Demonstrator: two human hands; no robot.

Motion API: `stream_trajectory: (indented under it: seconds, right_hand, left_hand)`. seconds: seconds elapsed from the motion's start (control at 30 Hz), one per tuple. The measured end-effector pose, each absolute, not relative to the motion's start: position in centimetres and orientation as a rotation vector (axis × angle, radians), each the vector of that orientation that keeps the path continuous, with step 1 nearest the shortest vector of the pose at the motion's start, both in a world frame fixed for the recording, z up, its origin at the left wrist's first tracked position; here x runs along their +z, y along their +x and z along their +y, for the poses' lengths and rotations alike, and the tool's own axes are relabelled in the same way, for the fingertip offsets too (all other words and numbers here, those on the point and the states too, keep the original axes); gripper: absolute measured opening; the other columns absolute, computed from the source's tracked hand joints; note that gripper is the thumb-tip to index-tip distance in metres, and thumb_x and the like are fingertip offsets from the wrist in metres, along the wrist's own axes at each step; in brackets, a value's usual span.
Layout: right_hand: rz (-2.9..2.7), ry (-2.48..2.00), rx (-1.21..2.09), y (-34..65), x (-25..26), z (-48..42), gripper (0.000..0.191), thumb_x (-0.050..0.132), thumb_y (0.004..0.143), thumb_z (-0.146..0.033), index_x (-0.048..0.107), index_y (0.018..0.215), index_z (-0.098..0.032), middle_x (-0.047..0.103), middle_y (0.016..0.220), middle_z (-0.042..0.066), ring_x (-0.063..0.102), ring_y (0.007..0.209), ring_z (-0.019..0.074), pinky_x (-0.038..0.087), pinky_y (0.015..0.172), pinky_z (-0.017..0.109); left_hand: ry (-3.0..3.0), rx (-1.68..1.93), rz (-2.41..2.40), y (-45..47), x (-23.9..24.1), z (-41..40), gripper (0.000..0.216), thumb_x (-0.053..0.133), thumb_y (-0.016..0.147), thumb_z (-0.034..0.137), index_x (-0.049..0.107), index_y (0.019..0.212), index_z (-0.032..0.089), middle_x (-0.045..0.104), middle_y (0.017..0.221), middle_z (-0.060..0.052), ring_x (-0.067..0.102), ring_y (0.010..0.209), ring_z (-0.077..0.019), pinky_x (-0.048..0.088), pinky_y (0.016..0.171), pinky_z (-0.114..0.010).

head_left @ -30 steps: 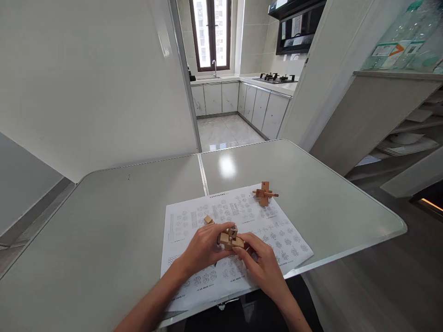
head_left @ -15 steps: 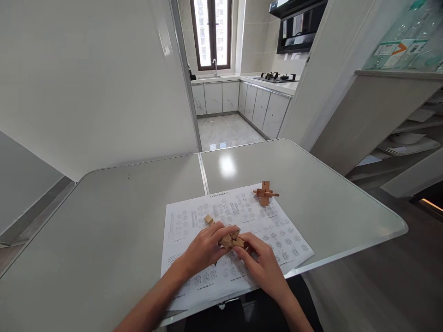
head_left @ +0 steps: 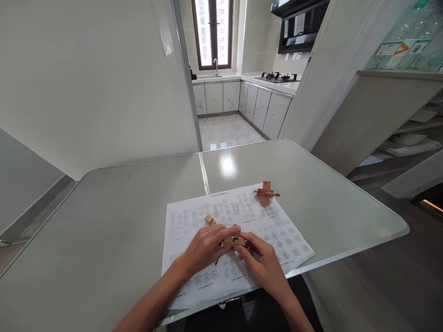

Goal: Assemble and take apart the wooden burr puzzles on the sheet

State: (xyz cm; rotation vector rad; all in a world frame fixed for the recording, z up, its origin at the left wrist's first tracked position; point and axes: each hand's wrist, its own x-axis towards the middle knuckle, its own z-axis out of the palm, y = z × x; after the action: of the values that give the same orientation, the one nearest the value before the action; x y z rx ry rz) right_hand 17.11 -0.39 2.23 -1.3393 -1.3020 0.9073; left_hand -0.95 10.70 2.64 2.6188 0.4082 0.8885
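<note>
Between my two hands is a wooden interlocking puzzle point(head_left: 228, 243) of light-brown blocks, held above a printed sheet. My left hand point(head_left: 207, 242) grips it from the left, its index finger reaching over the top. From the right, the thumb and fingers of my right hand point(head_left: 259, 256) pinch the other side. Fingers hide parts of the blocks. Just beyond my left hand lies a loose light wooden piece point(head_left: 209, 219), partly covered by the hand. An assembled cross-shaped wooden puzzle point(head_left: 266, 193) rests on the sheet's far right corner.
The white instruction sheet point(head_left: 187, 216), covered in small diagrams, lies at the near edge of the grey-white table point(head_left: 104, 230). A white wall panel point(head_left: 97, 83) rises behind on the left. Plastic bottles point(head_left: 401, 48) stand on a shelf at the right.
My left index finger has come down a little over the top of the puzzle. Both hands otherwise keep their places, and the view has shifted very slightly.
</note>
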Motion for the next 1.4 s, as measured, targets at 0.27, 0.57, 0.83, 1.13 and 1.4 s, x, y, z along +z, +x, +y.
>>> stream_trajectory:
  seconds: [0.27,0.57,0.83,1.13,1.4]
  right_hand:
    - [-1.251,-1.327,0.94,17.2,1.9,-0.3,0.031,0.058,0.103,-0.042,0.069,0.127,-0.025,0.073,0.098,0.004,0.068,0.079,0.02,0.055,0.071,0.031]
    - [-1.18,-1.333,0.948,17.2,1.5,-0.2,0.038,0.06,0.102,-0.047,0.065,0.133,-0.025,0.073,0.102,0.005,0.07,0.078,0.0201,0.059,0.072,0.032]
    - [-1.107,-1.315,0.915,17.0,2.2,-0.5,0.031,0.058,0.103,-0.046,0.068,0.125,-0.027,0.071,0.112,0.007,0.069,0.086,0.0211,0.056,0.064,0.029]
    - [-1.118,-1.355,0.744,17.0,1.5,-0.2,0.024,0.058,0.103,-0.045,0.07,0.114,-0.026,0.067,0.121,0.009,0.066,0.105,0.0241,0.059,0.075,0.032]
    - [-0.918,-1.426,0.755,16.6,1.6,-0.4,0.03,0.062,0.1,-0.05,0.066,0.114,-0.023,0.073,0.114,0.009,0.072,0.1,0.0248,0.061,0.087,0.039]
  left_hand:
    - [2.414,0.694,0.443,-1.2,3.4,10.2,0.057,0.063,0.101,0.032,0.042,0.154,0.025,0.072,0.107,-0.007,0.068,0.08,-0.0161,0.058,0.07,-0.029]
    - [2.537,0.751,0.438,-1.1,3.1,10.4,0.051,0.051,0.108,0.027,0.037,0.157,0.027,0.074,0.118,-0.009,0.073,0.098,-0.0203,0.06,0.082,-0.033]
    - [2.547,0.838,0.543,-1.2,1.7,10.3,0.04,0.054,0.107,0.033,0.044,0.144,0.023,0.078,0.112,-0.006,0.077,0.095,-0.0208,0.063,0.082,-0.035]
    - [2.671,1.037,0.425,-0.9,2.5,10.3,0.011,0.062,0.1,0.019,0.064,0.111,0.021,0.08,0.097,-0.002,0.078,0.081,-0.0146,0.061,0.073,-0.024]
    - [2.835,1.154,0.416,-0.9,2.6,10.4,0.006,0.062,0.099,0.015,0.062,0.097,0.021,0.073,0.098,-0.002,0.065,0.066,-0.0098,0.052,0.058,-0.02]
